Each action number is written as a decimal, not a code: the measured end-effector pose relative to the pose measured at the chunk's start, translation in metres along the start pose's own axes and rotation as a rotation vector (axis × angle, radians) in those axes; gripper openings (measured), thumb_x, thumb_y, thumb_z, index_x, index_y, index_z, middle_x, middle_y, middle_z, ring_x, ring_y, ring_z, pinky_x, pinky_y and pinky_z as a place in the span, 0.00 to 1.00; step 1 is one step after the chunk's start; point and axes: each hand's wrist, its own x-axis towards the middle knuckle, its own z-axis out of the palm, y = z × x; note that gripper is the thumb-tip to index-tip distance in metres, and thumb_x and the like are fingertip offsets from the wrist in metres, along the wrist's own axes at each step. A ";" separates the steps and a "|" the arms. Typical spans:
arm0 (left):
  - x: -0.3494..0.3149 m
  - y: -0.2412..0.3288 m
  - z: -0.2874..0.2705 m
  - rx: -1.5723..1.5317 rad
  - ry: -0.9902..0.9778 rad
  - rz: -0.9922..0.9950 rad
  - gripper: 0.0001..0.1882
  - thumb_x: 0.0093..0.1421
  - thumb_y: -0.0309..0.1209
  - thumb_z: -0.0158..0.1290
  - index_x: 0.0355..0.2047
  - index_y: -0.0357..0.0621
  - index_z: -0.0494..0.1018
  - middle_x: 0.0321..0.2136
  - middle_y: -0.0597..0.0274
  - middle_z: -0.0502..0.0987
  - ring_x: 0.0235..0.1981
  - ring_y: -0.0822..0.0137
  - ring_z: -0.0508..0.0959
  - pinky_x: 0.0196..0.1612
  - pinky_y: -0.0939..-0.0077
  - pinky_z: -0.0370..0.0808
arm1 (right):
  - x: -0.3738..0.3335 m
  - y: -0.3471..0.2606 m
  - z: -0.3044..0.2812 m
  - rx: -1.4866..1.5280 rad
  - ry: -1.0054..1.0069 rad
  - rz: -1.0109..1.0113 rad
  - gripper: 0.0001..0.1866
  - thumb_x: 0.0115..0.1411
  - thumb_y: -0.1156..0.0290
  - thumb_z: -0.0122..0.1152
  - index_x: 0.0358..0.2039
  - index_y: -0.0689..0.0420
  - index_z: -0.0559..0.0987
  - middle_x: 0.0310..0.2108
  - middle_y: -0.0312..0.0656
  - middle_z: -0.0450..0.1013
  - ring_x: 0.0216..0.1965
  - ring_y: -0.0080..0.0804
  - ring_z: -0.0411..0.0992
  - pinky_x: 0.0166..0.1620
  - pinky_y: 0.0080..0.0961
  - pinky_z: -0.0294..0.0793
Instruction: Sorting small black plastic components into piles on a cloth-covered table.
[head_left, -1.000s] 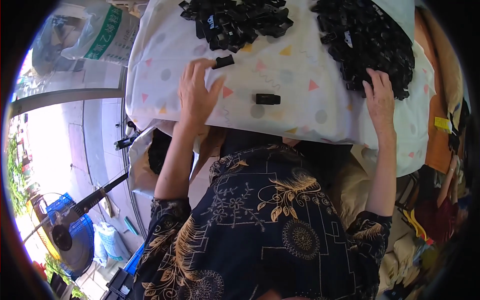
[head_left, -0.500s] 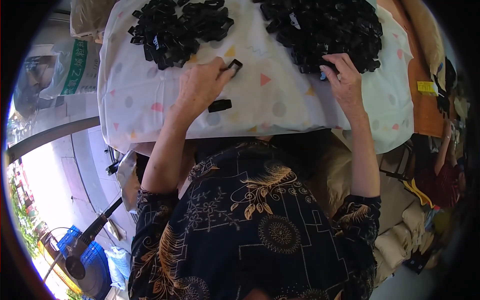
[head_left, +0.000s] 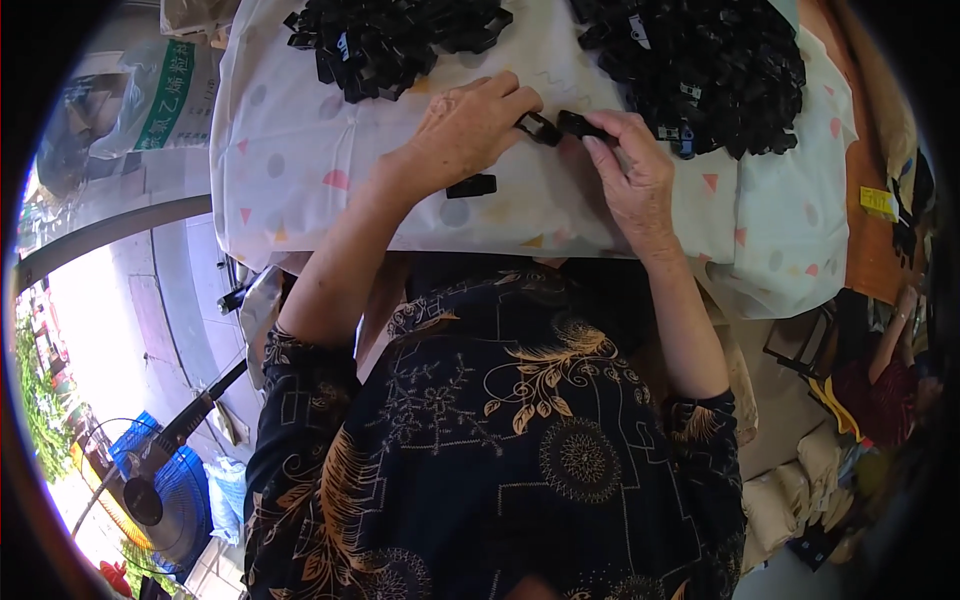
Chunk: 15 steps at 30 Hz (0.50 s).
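Black hollow piece (head_left: 546, 131) pinched in left fingers (head_left: 518, 98), blocky piece (head_left: 578, 124) in right fingers (head_left: 622, 126); patterned cloth (head_left: 570, 215) beneath.

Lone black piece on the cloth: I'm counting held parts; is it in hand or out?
Out: the lone black piece lies on the cloth; left hand and right hand grip other pieces.

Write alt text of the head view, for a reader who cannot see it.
The left hand holds one black part and the right hand another, close together over a patterned cloth. A third part lies on it, with two black piles beyond.
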 end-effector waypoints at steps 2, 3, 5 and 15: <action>-0.004 0.001 0.003 -0.109 0.014 -0.055 0.15 0.57 0.28 0.55 0.46 0.50 0.74 0.44 0.58 0.74 0.47 0.51 0.77 0.46 0.57 0.76 | 0.005 -0.004 0.011 -0.024 0.011 -0.127 0.13 0.59 0.83 0.63 0.45 0.61 0.79 0.40 0.41 0.76 0.39 0.29 0.75 0.43 0.21 0.74; -0.006 -0.001 0.008 -0.119 0.017 -0.065 0.15 0.57 0.28 0.55 0.46 0.50 0.74 0.44 0.58 0.74 0.47 0.51 0.77 0.46 0.57 0.76 | 0.007 -0.006 0.016 -0.011 0.002 -0.109 0.14 0.57 0.84 0.64 0.44 0.61 0.79 0.40 0.43 0.76 0.40 0.33 0.75 0.44 0.23 0.75; -0.008 -0.005 0.014 -0.230 0.125 -0.054 0.14 0.56 0.31 0.56 0.44 0.48 0.74 0.41 0.58 0.75 0.45 0.50 0.78 0.45 0.56 0.76 | 0.011 0.000 0.023 -0.084 -0.020 -0.213 0.14 0.56 0.85 0.64 0.44 0.61 0.80 0.40 0.43 0.76 0.40 0.35 0.76 0.43 0.24 0.75; -0.009 -0.013 0.018 -0.300 0.137 -0.027 0.15 0.55 0.32 0.58 0.43 0.47 0.73 0.40 0.59 0.75 0.42 0.49 0.78 0.43 0.55 0.75 | 0.013 0.005 0.022 -0.617 -0.109 -0.522 0.21 0.50 0.79 0.67 0.47 0.54 0.81 0.46 0.38 0.76 0.51 0.38 0.72 0.51 0.33 0.70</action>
